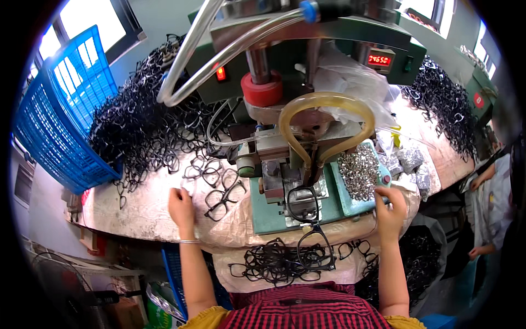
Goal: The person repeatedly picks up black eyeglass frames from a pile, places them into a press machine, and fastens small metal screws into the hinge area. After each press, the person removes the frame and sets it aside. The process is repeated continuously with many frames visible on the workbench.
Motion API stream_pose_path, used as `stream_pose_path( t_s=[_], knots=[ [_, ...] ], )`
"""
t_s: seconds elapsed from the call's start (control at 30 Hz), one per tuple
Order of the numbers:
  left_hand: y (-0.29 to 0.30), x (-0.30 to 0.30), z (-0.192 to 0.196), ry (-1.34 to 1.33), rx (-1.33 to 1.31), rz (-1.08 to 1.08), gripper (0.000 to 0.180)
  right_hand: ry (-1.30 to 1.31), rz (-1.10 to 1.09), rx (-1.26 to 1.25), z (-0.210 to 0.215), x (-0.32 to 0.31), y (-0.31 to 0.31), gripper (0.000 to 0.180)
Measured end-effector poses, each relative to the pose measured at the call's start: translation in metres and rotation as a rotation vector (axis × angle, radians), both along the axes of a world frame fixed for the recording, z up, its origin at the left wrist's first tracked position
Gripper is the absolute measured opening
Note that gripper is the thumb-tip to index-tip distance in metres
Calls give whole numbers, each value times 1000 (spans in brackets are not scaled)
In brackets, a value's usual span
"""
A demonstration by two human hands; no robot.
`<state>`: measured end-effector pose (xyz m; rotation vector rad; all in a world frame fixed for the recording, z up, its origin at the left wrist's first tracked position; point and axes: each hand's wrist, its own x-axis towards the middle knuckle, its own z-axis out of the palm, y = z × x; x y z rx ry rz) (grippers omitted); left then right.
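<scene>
My left hand point(181, 210) rests at the table's front left, its fingers curled together; I cannot make out whether they hold anything. Beside it lie several loose black eyeglass frames point(218, 204). On the right, my right hand point(390, 213) is closed in a pinch at the edge of a green tray point(355, 208) of small metal pieces point(359, 172); whatever is between its fingertips is too small to name. Between my hands stands a green press machine point(268, 214). A black eyeglass frame point(315, 230) hangs at its front, touched by neither hand.
A large heap of black frames point(148, 115) covers the back left, next to a tilted blue basket point(66, 120). More frames point(274, 260) are piled before me. Bags of metal pieces point(410, 159) stand right of the tray. A hose point(327, 98) loops over the press. Another person point(493, 203) is at far right.
</scene>
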<state>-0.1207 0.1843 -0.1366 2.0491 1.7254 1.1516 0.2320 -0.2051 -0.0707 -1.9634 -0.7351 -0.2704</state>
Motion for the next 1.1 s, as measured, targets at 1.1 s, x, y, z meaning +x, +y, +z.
stream_pose_path(
  t_s=[1.1],
  knots=[
    [-179, 131, 160, -239, 490, -1417, 20, 198, 440, 109, 72, -27, 70, 41]
  ],
)
